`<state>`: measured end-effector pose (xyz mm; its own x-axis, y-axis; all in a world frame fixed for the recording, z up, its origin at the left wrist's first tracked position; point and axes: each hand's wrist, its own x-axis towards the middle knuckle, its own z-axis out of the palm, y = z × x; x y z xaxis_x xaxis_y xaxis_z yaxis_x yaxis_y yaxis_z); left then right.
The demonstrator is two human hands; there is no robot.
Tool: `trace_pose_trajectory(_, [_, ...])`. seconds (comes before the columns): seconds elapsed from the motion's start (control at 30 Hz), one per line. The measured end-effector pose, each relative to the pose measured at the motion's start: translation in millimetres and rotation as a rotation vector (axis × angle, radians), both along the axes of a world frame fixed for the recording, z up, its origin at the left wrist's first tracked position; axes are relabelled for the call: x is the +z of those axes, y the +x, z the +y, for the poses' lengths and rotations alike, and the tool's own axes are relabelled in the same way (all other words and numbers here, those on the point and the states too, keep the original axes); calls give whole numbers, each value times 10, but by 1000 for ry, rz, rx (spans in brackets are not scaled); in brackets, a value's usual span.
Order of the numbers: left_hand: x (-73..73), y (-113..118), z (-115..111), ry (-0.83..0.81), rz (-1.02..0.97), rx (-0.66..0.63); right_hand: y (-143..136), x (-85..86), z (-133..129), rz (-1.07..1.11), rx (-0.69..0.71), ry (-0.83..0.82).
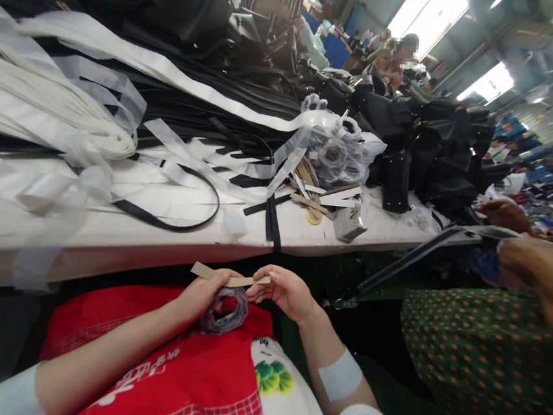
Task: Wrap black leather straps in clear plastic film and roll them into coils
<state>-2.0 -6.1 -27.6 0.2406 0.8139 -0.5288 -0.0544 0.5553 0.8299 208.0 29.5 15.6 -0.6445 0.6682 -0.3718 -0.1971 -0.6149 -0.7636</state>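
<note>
A narrow beige strip (242, 282) stretches between my two hands, above my lap. My left hand (204, 295) pinches the strip toward its left part, and a roll of greyish clear tape-like material (223, 320) hangs just below those fingers, over the red apron (192, 372). At the strip's right end, my right hand (288, 292) holds it between thumb and fingers. The other fingers of my right hand curl beneath the strip, near the roll.
The white worktable (190, 232) runs across ahead, bearing white bands (37, 99), black straps (172, 223), clear rolls (335, 154), beige strips (319, 202), a metal block (350, 224) and black bags (425, 137). A person in a green dotted garment (478, 344) is close at right.
</note>
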Motion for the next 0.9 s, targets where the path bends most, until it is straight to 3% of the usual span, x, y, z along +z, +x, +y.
trace_pose_trajectory(0.4, [17, 1, -4, 42, 56, -2, 48, -26, 90, -85, 94, -51])
trace_pose_trajectory(0.6, [-6, -12, -19, 79, 29, -52, 79, -44, 136, -216, 206, -43])
trace_pose_trajectory(0.73, [-21, -44, -35, 117, 49, -90, 69, 7, 182, -407, 196, 226])
trace_pose_trajectory(0.83, [13, -51, -30, 158, 104, -126, 25, 76, 206, -515, 72, 525])
trace_pose_trajectory(0.9, [64, -36, -21, 183, 126, -146, -32, 108, 207, -516, -6, 598])
